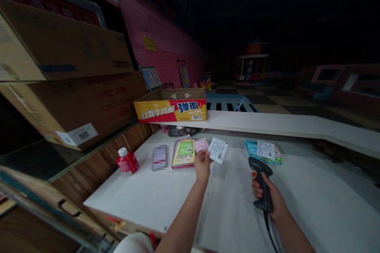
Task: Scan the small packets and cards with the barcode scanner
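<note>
Pinched in the fingers of my left hand (pixel 202 167) is a small white packet (pixel 218 150) with printing on it, held over the white desk. My right hand (pixel 271 193) is wrapped round the handle of a black barcode scanner (pixel 263 185), whose cable runs down toward me. Behind my left hand lies a pile of colourful flat packets (pixel 179 158), with a green one (pixel 186 148) on top and a pink packet (pixel 202 144) beside it. Beyond the scanner is a second pile, with a blue packet (pixel 251 147) and a white packet (pixel 265 150) on top.
A red bottle with a white cap (pixel 127 162) and a blurred-out flat object (pixel 159 157) stand left on the desk (pixel 142 197). An open yellow-and-red carton (pixel 172 110) sits at the back by a raised white ledge (pixel 267 122). Large cardboard boxes (pixel 77 99) are stacked at left.
</note>
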The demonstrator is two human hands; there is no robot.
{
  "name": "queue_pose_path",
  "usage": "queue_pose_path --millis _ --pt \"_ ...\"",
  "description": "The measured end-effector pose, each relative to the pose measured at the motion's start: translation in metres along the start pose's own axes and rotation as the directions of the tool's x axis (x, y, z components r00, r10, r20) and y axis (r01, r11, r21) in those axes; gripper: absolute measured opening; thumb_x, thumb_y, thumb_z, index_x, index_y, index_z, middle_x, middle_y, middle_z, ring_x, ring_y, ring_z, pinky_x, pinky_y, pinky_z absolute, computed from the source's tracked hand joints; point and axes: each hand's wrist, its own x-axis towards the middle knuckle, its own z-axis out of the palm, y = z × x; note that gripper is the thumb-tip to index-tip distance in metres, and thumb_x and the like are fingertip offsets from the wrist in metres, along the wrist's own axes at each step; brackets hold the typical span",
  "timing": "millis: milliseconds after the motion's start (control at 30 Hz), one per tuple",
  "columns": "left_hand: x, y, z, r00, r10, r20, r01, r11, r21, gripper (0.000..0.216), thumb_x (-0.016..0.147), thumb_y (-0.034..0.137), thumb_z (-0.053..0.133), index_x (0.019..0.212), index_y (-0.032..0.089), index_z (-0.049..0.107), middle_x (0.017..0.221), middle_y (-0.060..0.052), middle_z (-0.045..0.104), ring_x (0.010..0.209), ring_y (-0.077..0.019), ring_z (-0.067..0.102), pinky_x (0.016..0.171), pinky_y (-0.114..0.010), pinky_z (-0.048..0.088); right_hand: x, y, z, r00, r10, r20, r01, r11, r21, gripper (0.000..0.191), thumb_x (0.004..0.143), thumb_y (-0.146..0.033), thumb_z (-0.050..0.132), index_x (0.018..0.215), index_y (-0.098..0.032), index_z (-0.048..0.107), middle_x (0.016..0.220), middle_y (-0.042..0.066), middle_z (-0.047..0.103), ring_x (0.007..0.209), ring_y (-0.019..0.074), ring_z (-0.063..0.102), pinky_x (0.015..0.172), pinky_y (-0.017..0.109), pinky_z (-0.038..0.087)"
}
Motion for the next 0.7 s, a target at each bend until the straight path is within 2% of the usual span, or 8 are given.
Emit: queue_pose_path --millis 133,200,300,433,567,633,700 --pt "0.034 0.028 -0.049 0.973 0.091 -0.211 -0.056 0.984 0.168 0.034 0.080 0.050 0.056 0.088 0.016 0.058 0.077 -0.007 0.069 0.065 -0.0194 0.067 0.061 -0.030 0.053 0.001 0.002 -0.004 1.000 0.012 0.005 -0.012 0.999 0.034 0.036 0.072 -0.041 0.078 0.093 -0.018 0.061 0.059 -0.006 0.047 0.043 0.0050 0.038 0.038 0.015 0.033" --pt "0.048 0.035 -0.071 0.947 0.111 -0.301 -0.011 0.949 0.315 0.028 0.083 0.042 0.052 0.090 0.016 0.059 0.076 -0.006 0.069 0.064 -0.0192 0.067 0.059 -0.029 0.051 0.001 0.002 -0.004 1.000 0.021 0.005 -0.021 0.998 0.054 0.035 0.072 -0.040 0.078 0.094 -0.017 0.062 0.059 -0.006 0.047 0.042 0.0050 0.038 0.038 0.015 0.034" --pt "0.058 0.040 -0.093 0.924 0.127 -0.362 0.112 0.813 0.572 0.020 0.084 0.031 0.052 0.092 0.015 0.062 0.077 -0.009 0.071 0.072 -0.0217 0.068 0.062 -0.029 0.048 0.003 0.002 -0.004 1.000 0.024 0.001 -0.024 0.998 0.064 0.036 0.071 -0.039 0.080 0.093 -0.016 0.062 0.059 -0.005 0.048 0.042 0.0055 0.038 0.037 0.016 0.034" --pt "0.055 0.046 -0.102 0.944 0.101 -0.315 0.208 0.560 0.802 0.020 0.086 0.027 0.051 0.092 0.016 0.066 0.087 -0.013 0.072 0.085 -0.0261 0.067 0.068 -0.031 0.044 0.004 0.003 -0.005 1.000 0.018 -0.009 -0.017 0.998 0.054 0.036 0.071 -0.040 0.079 0.092 -0.016 0.062 0.058 -0.005 0.047 0.041 0.0056 0.038 0.037 0.016 0.033" --pt "0.042 0.053 -0.100 0.966 0.160 -0.205 0.159 0.257 0.953 0.030 0.085 0.031 0.054 0.107 0.018 0.068 0.100 -0.015 0.070 0.098 -0.0299 0.061 0.080 -0.035 0.042 0.004 0.004 -0.006 1.000 0.018 -0.003 -0.018 0.998 0.057 0.036 0.072 -0.041 0.078 0.093 -0.017 0.062 0.058 -0.006 0.047 0.041 0.0050 0.038 0.037 0.015 0.033" --pt "0.036 0.055 -0.098 0.973 0.172 -0.156 0.124 0.183 0.975 0.035 0.084 0.032 0.055 0.115 0.022 0.067 0.105 -0.014 0.067 0.102 -0.0315 0.058 0.082 -0.038 0.040 0.004 0.003 -0.006 1.000 0.021 0.002 -0.021 0.998 0.064 0.034 0.073 -0.041 0.078 0.092 -0.017 0.062 0.058 -0.006 0.047 0.041 0.0046 0.037 0.037 0.015 0.033" --pt "0.031 0.057 -0.096 0.979 0.148 -0.138 0.112 0.170 0.979 0.035 0.085 0.033 0.053 0.115 0.024 0.067 0.107 -0.014 0.066 0.104 -0.0327 0.056 0.082 -0.039 0.040 0.004 0.002 -0.005 1.000 0.022 0.006 -0.022 0.997 0.070 0.034 0.072 -0.040 0.078 0.092 -0.018 0.062 0.058 -0.006 0.047 0.042 0.0048 0.038 0.037 0.015 0.033"
